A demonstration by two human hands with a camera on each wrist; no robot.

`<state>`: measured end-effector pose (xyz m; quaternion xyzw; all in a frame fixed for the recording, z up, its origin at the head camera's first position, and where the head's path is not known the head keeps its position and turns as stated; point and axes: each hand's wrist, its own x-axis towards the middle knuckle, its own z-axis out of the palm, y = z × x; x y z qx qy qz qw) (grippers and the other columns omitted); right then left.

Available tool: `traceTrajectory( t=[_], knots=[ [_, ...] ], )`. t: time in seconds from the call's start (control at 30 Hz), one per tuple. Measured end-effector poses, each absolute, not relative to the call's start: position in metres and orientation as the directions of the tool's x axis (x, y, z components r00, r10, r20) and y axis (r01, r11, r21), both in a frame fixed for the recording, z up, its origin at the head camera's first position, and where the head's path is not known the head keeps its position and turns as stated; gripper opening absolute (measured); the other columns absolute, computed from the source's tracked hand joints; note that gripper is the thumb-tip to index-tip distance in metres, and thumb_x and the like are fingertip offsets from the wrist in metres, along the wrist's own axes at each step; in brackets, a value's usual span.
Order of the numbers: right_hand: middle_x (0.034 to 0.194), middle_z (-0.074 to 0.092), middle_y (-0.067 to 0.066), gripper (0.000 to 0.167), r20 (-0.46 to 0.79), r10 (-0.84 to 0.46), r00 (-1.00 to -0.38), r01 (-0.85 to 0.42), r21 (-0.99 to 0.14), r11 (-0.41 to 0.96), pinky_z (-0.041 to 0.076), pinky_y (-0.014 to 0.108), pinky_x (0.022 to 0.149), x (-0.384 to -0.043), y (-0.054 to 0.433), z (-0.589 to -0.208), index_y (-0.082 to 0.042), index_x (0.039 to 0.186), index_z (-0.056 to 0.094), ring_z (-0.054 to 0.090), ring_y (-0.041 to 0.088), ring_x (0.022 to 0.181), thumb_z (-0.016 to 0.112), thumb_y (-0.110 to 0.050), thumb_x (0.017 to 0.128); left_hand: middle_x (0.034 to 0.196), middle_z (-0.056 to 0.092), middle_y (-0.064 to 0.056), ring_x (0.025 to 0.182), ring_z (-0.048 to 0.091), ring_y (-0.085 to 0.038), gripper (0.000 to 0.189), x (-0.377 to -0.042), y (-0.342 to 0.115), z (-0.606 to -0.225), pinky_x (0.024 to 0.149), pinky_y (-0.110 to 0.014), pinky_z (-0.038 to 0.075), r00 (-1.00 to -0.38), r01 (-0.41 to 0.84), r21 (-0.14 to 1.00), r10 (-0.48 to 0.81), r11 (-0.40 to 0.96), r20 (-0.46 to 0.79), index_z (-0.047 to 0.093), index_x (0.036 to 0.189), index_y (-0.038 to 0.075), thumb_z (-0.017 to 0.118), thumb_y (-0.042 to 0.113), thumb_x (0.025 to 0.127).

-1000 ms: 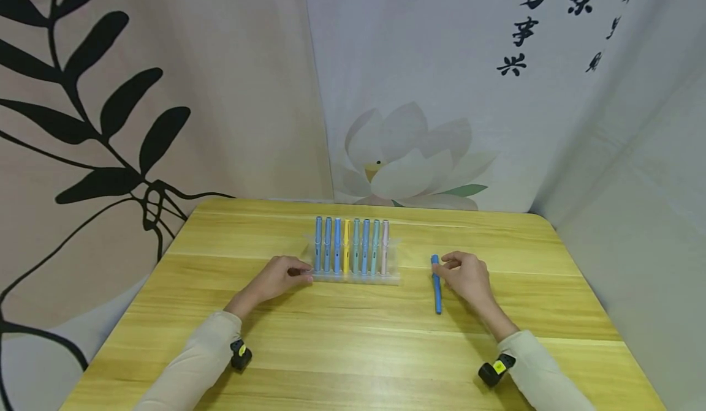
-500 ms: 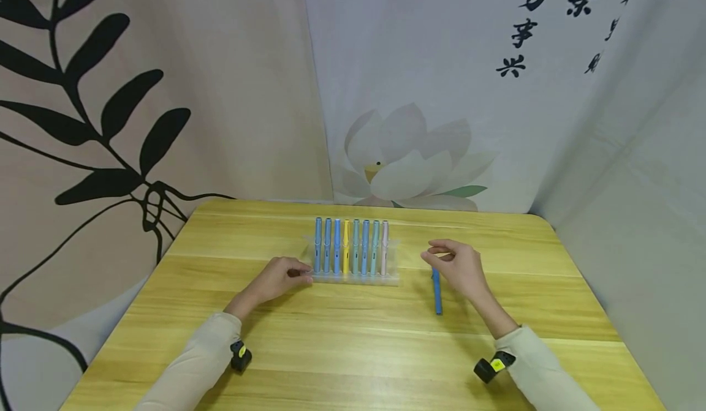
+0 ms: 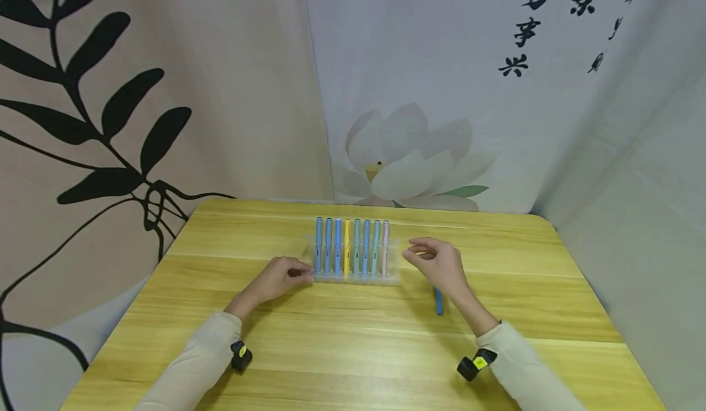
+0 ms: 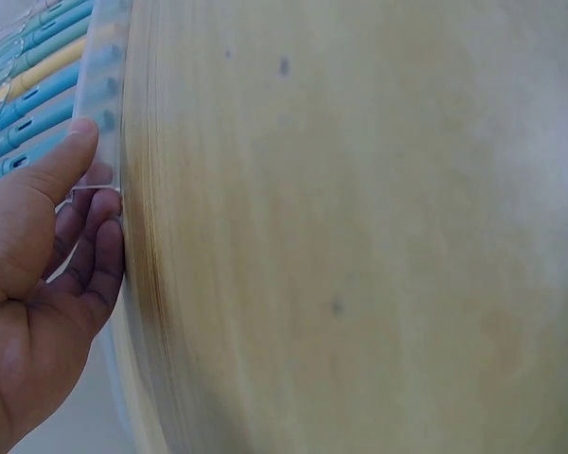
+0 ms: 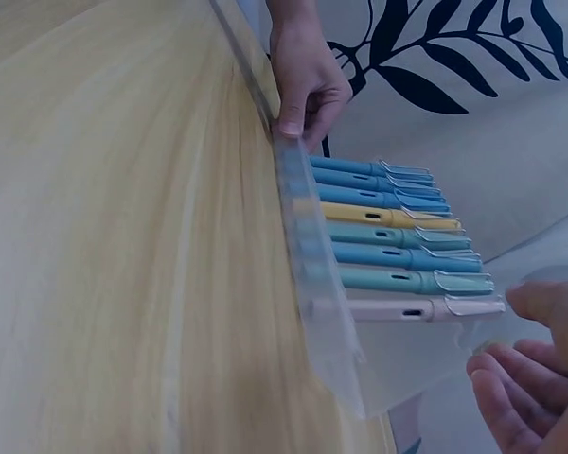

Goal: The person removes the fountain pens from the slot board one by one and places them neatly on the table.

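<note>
A clear plastic pen rack (image 3: 355, 280) stands on the table, bearing a row of upright pens: several blue and green ones, a yellow pen (image 3: 347, 248) and, at the right end, a pink pen (image 3: 385, 248). My left hand (image 3: 278, 278) pinches the rack's left end; the left wrist view puts the thumb on its front strip. Just right of the rack, my right hand (image 3: 441, 267) hovers with bent fingers and nothing between them. In the right wrist view those fingertips come near the clip end of the pink pen. Partly hidden under the right forearm lies a loose blue pen (image 3: 439, 302).
The wooden table (image 3: 331, 350) has its far edge against a hanging cloth (image 3: 254, 92) printed with leaves, a lotus and dark characters. A black camera (image 3: 469, 369) is strapped to the right wrist, another camera (image 3: 241, 359) to the left.
My right hand has let go of the loose blue pen, risen off it and moved left toward the rack. The blue pen stays on the table. My left hand keeps its place.
</note>
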<state>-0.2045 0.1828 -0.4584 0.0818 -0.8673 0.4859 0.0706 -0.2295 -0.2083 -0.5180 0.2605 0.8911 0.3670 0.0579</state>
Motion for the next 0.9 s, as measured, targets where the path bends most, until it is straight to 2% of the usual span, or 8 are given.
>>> traceTrajectory(
  t=[0.4,0.9],
  knots=[
    [0.101,0.077,0.008,0.032,0.191,-0.075,-0.979,-0.204,-0.849,0.488,0.06,0.039,0.08,-0.214,0.161,-0.473,-0.005,0.116,0.076,0.074,0.025,0.091,0.08,-0.025,0.092,0.103,0.076,0.0,0.086,0.065,-0.008,0.03,-0.23,-0.208,-0.518,0.076,-0.026,0.055,-0.865,0.404,0.689,0.496,0.602,0.074,0.077,0.117,0.006,0.074,0.028,0.096],
    [0.097,0.078,0.003,0.031,0.171,-0.027,-0.985,-0.16,-0.839,0.52,0.06,0.036,0.075,-0.226,0.147,-0.494,-0.011,0.11,0.079,0.074,0.02,0.087,0.08,-0.035,0.09,0.101,0.075,0.002,0.085,0.065,-0.008,0.032,-0.229,-0.208,-0.517,0.076,-0.026,0.055,-0.861,0.408,0.696,0.503,0.591,0.078,0.077,0.117,0.005,0.073,0.03,0.096]
  ],
)
